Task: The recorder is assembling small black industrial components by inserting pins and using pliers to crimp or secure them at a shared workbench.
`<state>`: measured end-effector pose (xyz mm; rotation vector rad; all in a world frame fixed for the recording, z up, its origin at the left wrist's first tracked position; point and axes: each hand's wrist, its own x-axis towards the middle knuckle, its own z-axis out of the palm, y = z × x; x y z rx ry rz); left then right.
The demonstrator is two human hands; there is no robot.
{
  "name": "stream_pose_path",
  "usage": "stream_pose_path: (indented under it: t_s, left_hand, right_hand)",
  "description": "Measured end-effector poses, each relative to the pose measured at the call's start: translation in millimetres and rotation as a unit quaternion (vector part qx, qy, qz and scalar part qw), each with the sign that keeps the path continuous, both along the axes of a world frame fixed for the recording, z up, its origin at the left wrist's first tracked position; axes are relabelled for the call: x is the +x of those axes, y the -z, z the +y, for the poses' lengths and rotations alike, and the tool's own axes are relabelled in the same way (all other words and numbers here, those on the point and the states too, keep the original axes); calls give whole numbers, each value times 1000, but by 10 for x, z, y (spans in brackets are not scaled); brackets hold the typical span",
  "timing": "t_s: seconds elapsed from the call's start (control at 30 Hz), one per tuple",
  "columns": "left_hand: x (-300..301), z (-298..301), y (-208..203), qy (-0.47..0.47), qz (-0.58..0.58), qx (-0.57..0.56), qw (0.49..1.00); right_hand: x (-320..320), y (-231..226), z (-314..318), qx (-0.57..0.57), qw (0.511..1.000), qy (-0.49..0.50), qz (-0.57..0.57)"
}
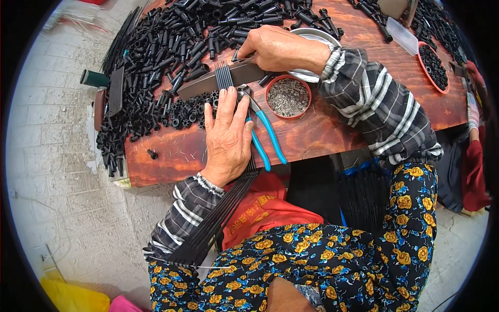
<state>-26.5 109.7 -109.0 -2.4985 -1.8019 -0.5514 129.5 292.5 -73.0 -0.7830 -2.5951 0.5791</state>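
Observation:
A row of thin black rods (223, 76) lies across a long grey-brown bar (196, 86) on the table. My left hand (226, 138) lies flat on the rods with its fingers stretched out, just below the bar. More of the rods trail from under it, past my wrist, to my lap. At the bar's far side, my right hand (278, 49) is closed, thumb and forefinger bent together near the rod tips; what they pinch is too small to make out. Pliers with teal handles (268, 130) rest beside my left hand. Nearby stands a red bowl of small metal pieces (288, 97).
Black plastic tube-like parts (182, 44) are heaped along the far and left table. A round metal tin (317, 35) sits under my right forearm. To the right are a red tray of black parts (433, 67) and a clear plastic lid (402, 36). Another person's hand (474, 132) shows at the right edge.

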Motion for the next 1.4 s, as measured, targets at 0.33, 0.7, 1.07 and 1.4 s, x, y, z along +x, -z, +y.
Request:
stream_pose_path:
  t_s: [0.33, 0.7, 1.07, 1.4]
  left_hand:
    - [2, -5, -6, -5, -4, 4, 1000]
    - [-6, -10, -10, -7, -8, 3, 1000]
    - [6, 0, -6, -4, -5, 4, 1000]
    - [3, -6, -6, -2, -4, 7, 1000]
  right_hand:
    - [-24, 28, 40, 8, 1000, -11, 10]
    - [-10, 30, 49, -16, 1000, -13, 20]
    - [-35, 37, 66, 5, 1000, -16, 5]
    - [-20, -138, 32, 11, 999, -16, -36]
